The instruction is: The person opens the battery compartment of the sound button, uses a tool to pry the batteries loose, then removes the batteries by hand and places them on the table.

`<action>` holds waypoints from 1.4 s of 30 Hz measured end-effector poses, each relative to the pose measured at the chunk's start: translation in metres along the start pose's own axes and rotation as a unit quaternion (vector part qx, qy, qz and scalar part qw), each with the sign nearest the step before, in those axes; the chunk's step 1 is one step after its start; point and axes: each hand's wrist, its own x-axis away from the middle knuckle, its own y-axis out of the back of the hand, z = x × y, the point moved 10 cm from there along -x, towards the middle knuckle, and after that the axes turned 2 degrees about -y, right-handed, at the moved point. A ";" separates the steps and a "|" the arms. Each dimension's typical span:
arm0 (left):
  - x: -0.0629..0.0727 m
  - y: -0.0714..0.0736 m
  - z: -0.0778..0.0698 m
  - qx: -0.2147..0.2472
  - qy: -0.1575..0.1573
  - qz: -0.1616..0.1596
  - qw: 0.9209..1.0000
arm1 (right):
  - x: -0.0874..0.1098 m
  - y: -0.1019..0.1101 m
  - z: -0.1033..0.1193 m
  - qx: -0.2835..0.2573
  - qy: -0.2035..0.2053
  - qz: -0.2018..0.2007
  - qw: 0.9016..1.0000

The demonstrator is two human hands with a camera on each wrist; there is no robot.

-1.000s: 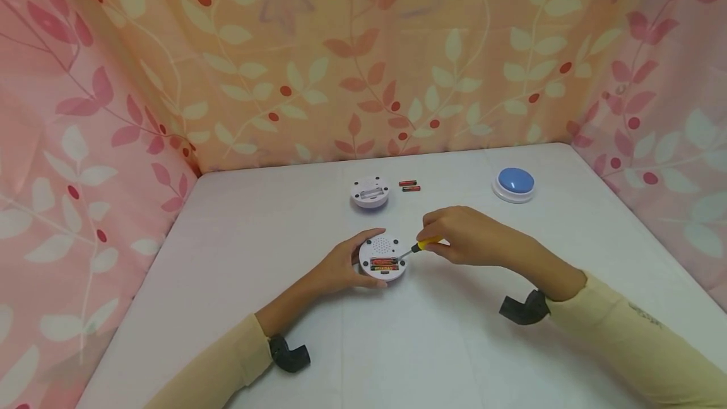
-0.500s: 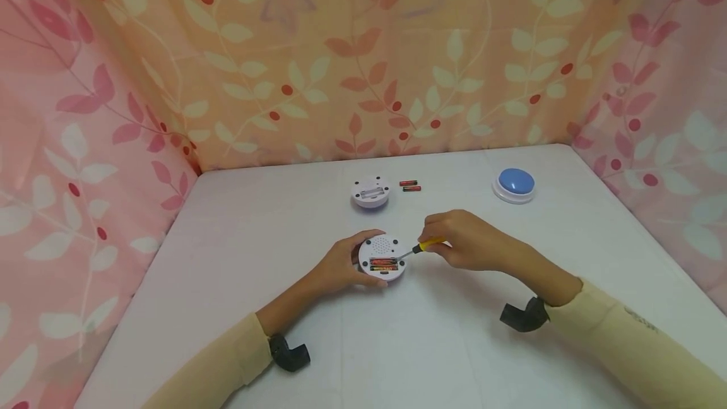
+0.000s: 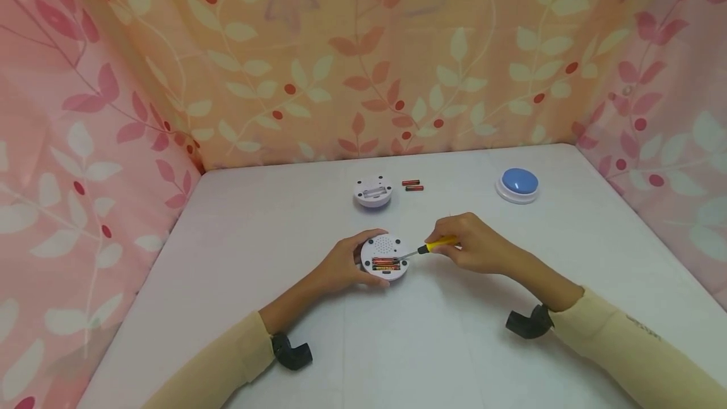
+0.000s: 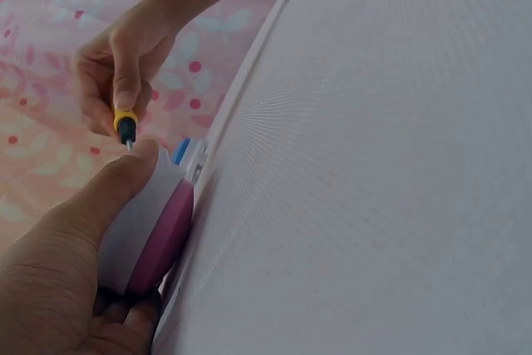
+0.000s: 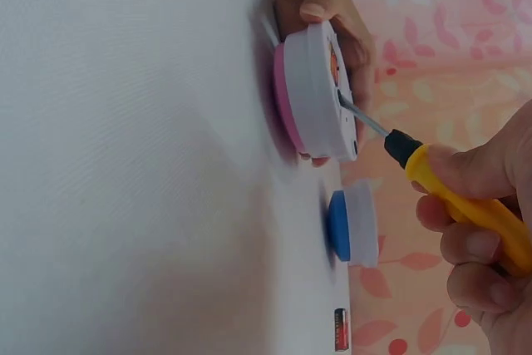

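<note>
My left hand (image 3: pixel 343 264) grips the side of a round white push-button device (image 3: pixel 385 246), thumb and fingers spread around its rim. It lies underside up on its pink button, which shows in the right wrist view. Red-and-black batteries (image 3: pixel 386 264) sit side by side in its uncovered compartment. My right hand (image 3: pixel 476 243) holds a yellow-handled screwdriver (image 5: pixel 470 209) between thumb and curled fingers. The screwdriver's tip meets the right end of the battery compartment; whether it touches a battery or the wall, I cannot tell.
Behind the device stands a second upside-down push-button device (image 3: pixel 373 192), its battery bay bare and blue underneath. Two loose batteries (image 3: pixel 413 185) lie beside it. A blue-topped button (image 3: pixel 519 183) stands at the back right. Floral curtains (image 3: pixel 363 81) border the white table.
My right hand has shifted slightly right and toward me, and more of the yellow handle shows. The screwdriver tip stays at the compartment's right end. My left hand keeps its hold.
</note>
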 end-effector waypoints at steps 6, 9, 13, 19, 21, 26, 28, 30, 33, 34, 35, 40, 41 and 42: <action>0.000 -0.001 0.001 -0.001 -0.001 0.002 1.000 | 0.004 -0.003 -0.013 -0.025 -0.029 -0.005 0.999; 0.000 0.000 0.002 -0.003 -0.002 -0.001 1.000 | 0.004 -0.004 -0.018 -0.033 -0.038 -0.009 0.999; 0.000 0.000 0.001 -0.006 -0.006 -0.002 1.000 | 0.005 -0.004 -0.022 -0.035 -0.042 -0.009 0.998; 0.000 0.000 0.001 -0.006 -0.006 0.000 1.000 | 0.005 -0.006 -0.027 -0.036 -0.059 0.000 0.998; 0.000 0.000 0.001 0.000 -0.003 0.000 1.000 | 0.005 -0.006 -0.027 -0.038 -0.063 0.003 0.997; 0.000 -0.001 0.001 0.021 0.007 0.004 1.000 | 0.006 -0.006 -0.028 -0.046 -0.075 0.010 0.996; 0.001 -0.001 0.000 0.026 0.007 0.005 1.000 | 0.006 -0.007 -0.029 -0.050 -0.085 0.014 0.995; 0.000 -0.001 0.001 0.027 0.006 0.006 1.000 | 0.006 -0.008 -0.032 -0.056 -0.097 0.018 0.994; 0.000 -0.001 0.000 0.024 0.006 0.007 1.000 | 0.005 -0.009 -0.036 -0.068 -0.113 0.023 0.991; 0.000 -0.001 0.001 0.022 0.006 0.007 1.000 | 0.005 -0.010 -0.037 -0.071 -0.117 0.024 0.990; 0.000 -0.001 0.001 0.021 0.007 0.007 1.000 | 0.005 -0.010 -0.038 -0.073 -0.121 0.025 0.990; 0.000 0.000 0.001 0.019 0.011 0.007 1.000 | 0.005 -0.010 -0.043 -0.086 -0.138 0.027 0.986; 0.000 0.000 0.001 0.019 0.011 0.007 1.000 | 0.005 -0.010 -0.044 -0.089 -0.141 0.028 0.986; 0.000 0.000 0.001 0.017 0.010 0.007 1.000 | 0.006 -0.010 -0.044 -0.092 -0.143 0.028 0.985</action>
